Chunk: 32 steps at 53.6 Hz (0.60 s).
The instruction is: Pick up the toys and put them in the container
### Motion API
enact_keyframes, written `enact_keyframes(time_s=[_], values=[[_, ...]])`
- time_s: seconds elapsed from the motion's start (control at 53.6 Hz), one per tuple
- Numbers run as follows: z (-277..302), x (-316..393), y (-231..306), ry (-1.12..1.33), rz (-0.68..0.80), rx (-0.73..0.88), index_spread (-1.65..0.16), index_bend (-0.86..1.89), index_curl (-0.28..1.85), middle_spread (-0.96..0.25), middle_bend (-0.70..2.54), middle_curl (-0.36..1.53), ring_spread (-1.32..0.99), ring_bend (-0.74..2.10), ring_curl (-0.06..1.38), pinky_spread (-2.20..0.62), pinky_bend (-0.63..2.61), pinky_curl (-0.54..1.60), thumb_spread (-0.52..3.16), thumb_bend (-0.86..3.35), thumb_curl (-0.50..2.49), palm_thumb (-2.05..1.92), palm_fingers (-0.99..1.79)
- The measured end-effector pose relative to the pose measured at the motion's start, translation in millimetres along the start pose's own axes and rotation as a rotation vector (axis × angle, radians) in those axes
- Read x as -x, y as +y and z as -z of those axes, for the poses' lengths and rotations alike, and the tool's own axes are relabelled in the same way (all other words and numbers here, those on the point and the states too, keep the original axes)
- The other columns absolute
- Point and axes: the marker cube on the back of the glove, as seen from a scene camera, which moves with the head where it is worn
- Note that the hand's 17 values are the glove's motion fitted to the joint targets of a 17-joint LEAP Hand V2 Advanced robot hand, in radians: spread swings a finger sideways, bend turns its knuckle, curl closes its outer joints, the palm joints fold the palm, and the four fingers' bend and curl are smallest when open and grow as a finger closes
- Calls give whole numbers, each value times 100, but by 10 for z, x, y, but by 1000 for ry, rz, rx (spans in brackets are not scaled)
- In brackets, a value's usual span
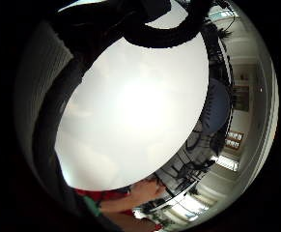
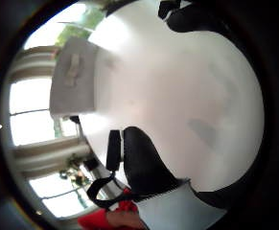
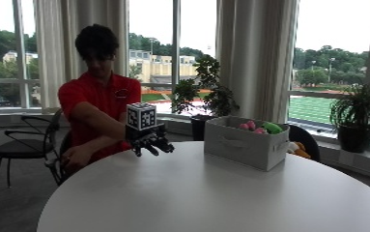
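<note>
A grey fabric container stands on the round white table at its far right side. Pink and green toys poke above its rim. My gloved right hand hovers over the table's far left edge, left of the container and apart from it, fingers loosely hanging and holding nothing. In the thumb side palm view the container lies across the white tabletop from a black gloved finger. The little finger side palm view shows only bare tabletop.
An orange and yellow toy sits behind the container on a dark chair. Potted plants stand by the windows. A black chair is behind the seated person, whose bare hand rests below the table edge.
</note>
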Motion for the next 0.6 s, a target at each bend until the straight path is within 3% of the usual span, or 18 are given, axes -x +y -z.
enact_keyframes(time_s=[0.597], values=[[-141, 143, 38, -68, -1, 26, -46, 32, 45, -13, 15, 25, -7, 17, 20, 11, 72, 34, 107, -7, 23, -8, -7]])
